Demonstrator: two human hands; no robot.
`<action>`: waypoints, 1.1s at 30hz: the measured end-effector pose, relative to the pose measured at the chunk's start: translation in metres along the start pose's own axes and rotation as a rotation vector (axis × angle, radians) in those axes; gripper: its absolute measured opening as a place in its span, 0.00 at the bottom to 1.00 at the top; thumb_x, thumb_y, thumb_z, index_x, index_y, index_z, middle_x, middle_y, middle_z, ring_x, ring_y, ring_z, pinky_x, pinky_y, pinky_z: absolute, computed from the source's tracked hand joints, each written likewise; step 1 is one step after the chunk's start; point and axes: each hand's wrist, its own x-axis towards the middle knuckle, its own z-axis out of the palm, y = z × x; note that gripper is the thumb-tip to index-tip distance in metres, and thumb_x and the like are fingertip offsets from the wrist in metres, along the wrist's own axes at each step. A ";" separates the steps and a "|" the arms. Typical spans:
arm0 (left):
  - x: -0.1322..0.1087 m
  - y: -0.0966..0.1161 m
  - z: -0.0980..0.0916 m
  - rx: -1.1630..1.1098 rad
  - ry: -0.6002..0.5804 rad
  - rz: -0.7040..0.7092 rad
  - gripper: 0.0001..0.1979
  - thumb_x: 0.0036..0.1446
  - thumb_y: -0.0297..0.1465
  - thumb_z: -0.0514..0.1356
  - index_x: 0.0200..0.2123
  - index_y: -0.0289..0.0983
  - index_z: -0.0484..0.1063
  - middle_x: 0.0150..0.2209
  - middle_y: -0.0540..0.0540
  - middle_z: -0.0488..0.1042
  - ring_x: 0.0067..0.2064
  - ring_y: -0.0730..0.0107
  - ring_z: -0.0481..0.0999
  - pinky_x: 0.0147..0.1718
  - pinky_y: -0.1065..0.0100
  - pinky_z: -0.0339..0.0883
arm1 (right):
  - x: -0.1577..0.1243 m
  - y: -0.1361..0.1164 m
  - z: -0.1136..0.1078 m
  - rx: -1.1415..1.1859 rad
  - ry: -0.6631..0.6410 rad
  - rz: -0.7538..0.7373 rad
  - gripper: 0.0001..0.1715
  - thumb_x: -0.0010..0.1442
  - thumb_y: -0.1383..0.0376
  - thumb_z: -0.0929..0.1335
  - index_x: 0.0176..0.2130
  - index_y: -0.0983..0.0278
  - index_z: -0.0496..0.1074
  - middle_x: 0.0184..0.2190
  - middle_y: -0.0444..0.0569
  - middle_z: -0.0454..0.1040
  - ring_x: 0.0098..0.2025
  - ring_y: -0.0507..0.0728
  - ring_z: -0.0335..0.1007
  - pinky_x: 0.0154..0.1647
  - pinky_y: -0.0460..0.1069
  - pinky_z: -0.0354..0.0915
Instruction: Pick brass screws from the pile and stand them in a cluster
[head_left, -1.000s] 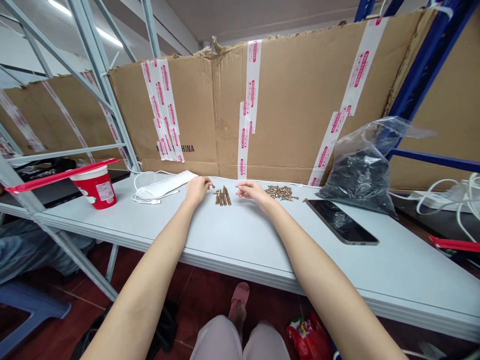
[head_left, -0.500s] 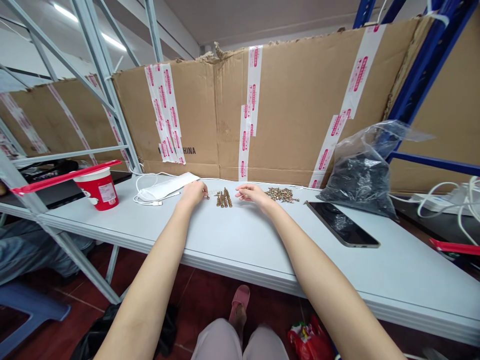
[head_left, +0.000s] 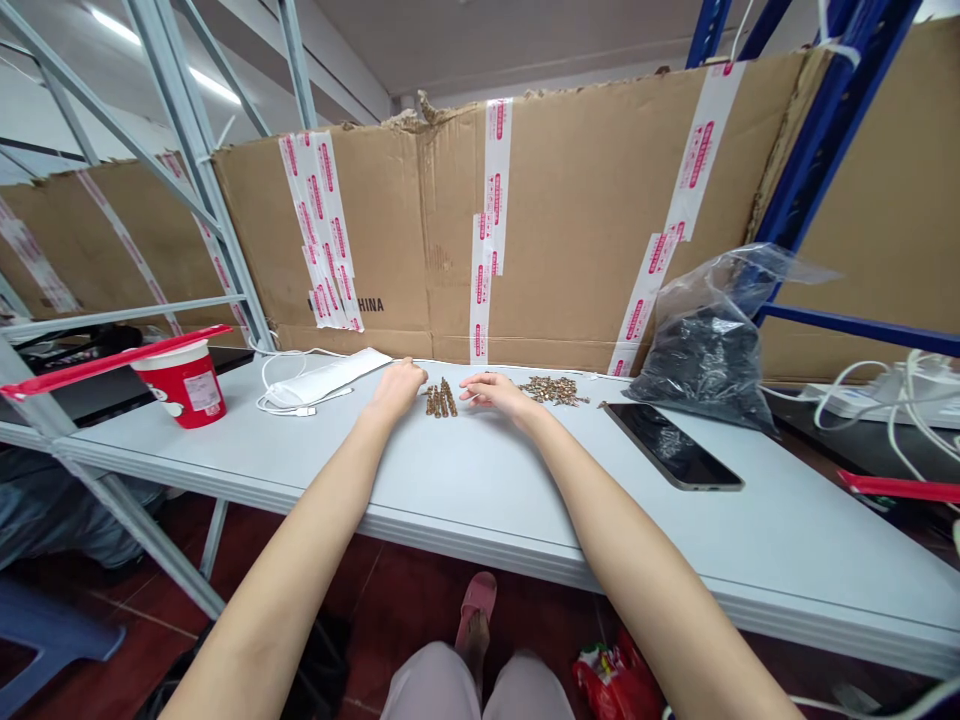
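Note:
Several short rows of small brass-coloured metal pieces (head_left: 442,400) lie side by side on the white table (head_left: 480,470), between my two hands. My left hand (head_left: 402,384) rests just left of the rows, its fingers curled together; whatever they may hold is hidden. To the right of the rows is my right hand (head_left: 491,392), palm side down, with its fingers stretched out and apart and nothing seen in them. Beyond my right wrist lies a loose pile of similar brass-coloured pieces (head_left: 555,390). The pieces are too small to name.
A red paper cup (head_left: 196,390) stands at the left. Behind my left hand lies a white power strip (head_left: 330,378) with cables. On the right are a dark phone (head_left: 671,445) and a clear bag of black material (head_left: 701,365). A cardboard panel (head_left: 585,220) closes off the back.
My left hand has moved right, closer to the rows, and its fingers have turned more out of sight. My right hand stays beside the rows. The whole view has shifted slightly.

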 end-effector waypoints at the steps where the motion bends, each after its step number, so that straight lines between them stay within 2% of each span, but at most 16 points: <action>1: 0.001 0.002 0.000 0.010 -0.016 0.032 0.10 0.51 0.21 0.52 0.26 0.35 0.72 0.30 0.38 0.71 0.42 0.59 0.66 0.36 0.66 0.58 | 0.000 0.000 0.000 -0.002 -0.002 -0.001 0.05 0.54 0.67 0.65 0.33 0.65 0.71 0.29 0.46 0.75 0.25 0.47 0.66 0.34 0.44 0.61; 5: 0.005 0.006 0.002 0.034 -0.071 0.111 0.11 0.52 0.20 0.51 0.28 0.34 0.72 0.30 0.38 0.71 0.44 0.59 0.64 0.36 0.66 0.58 | 0.000 0.000 0.000 -0.010 -0.002 -0.004 0.05 0.54 0.68 0.65 0.32 0.65 0.71 0.28 0.46 0.75 0.25 0.47 0.66 0.33 0.43 0.61; 8: 0.003 0.003 0.002 0.016 -0.017 0.087 0.12 0.53 0.21 0.49 0.33 0.34 0.72 0.33 0.38 0.72 0.45 0.59 0.63 0.35 0.66 0.58 | 0.000 0.001 0.000 -0.006 -0.005 -0.010 0.05 0.54 0.68 0.65 0.32 0.65 0.71 0.28 0.46 0.75 0.25 0.47 0.66 0.33 0.43 0.61; 14: -0.001 -0.009 0.006 -0.205 0.200 -0.126 0.18 0.55 0.22 0.47 0.46 0.39 0.67 0.37 0.45 0.74 0.44 0.62 0.65 0.36 0.67 0.58 | -0.003 -0.001 0.000 -0.015 -0.019 -0.018 0.05 0.54 0.68 0.65 0.33 0.65 0.71 0.29 0.46 0.75 0.26 0.47 0.66 0.35 0.44 0.61; 18: 0.002 -0.021 0.014 -0.340 0.279 -0.370 0.12 0.56 0.28 0.50 0.43 0.41 0.66 0.35 0.49 0.75 0.44 0.65 0.67 0.37 0.69 0.58 | -0.006 -0.004 0.002 -0.009 -0.030 -0.009 0.06 0.53 0.69 0.65 0.33 0.65 0.71 0.29 0.46 0.75 0.26 0.47 0.66 0.36 0.44 0.61; 22: 0.002 -0.036 0.021 -0.415 0.207 -0.553 0.06 0.53 0.31 0.55 0.35 0.40 0.71 0.35 0.50 0.76 0.41 0.67 0.70 0.37 0.69 0.59 | -0.007 -0.005 0.002 -0.001 -0.029 -0.010 0.06 0.53 0.70 0.65 0.32 0.65 0.71 0.28 0.46 0.75 0.25 0.47 0.66 0.36 0.44 0.61; 25: 0.000 -0.044 0.025 -0.337 0.132 -0.649 0.06 0.50 0.34 0.58 0.31 0.40 0.74 0.36 0.45 0.75 0.44 0.59 0.69 0.40 0.64 0.59 | -0.006 -0.005 0.002 -0.002 -0.030 -0.008 0.05 0.54 0.70 0.65 0.32 0.65 0.71 0.29 0.46 0.75 0.25 0.46 0.66 0.35 0.43 0.61; 28: -0.003 -0.048 0.029 -0.230 0.077 -0.645 0.07 0.48 0.35 0.59 0.28 0.41 0.76 0.35 0.41 0.73 0.48 0.51 0.64 0.44 0.56 0.56 | -0.006 -0.005 0.002 -0.006 -0.029 -0.011 0.05 0.54 0.69 0.65 0.32 0.65 0.71 0.29 0.46 0.75 0.25 0.46 0.67 0.35 0.43 0.61; 33: -0.003 -0.048 0.034 -0.187 0.028 -0.628 0.08 0.46 0.37 0.60 0.28 0.41 0.76 0.35 0.40 0.73 0.47 0.51 0.63 0.44 0.54 0.55 | -0.006 -0.005 0.002 0.006 -0.035 -0.009 0.06 0.53 0.71 0.65 0.32 0.66 0.71 0.29 0.47 0.76 0.25 0.46 0.67 0.36 0.44 0.62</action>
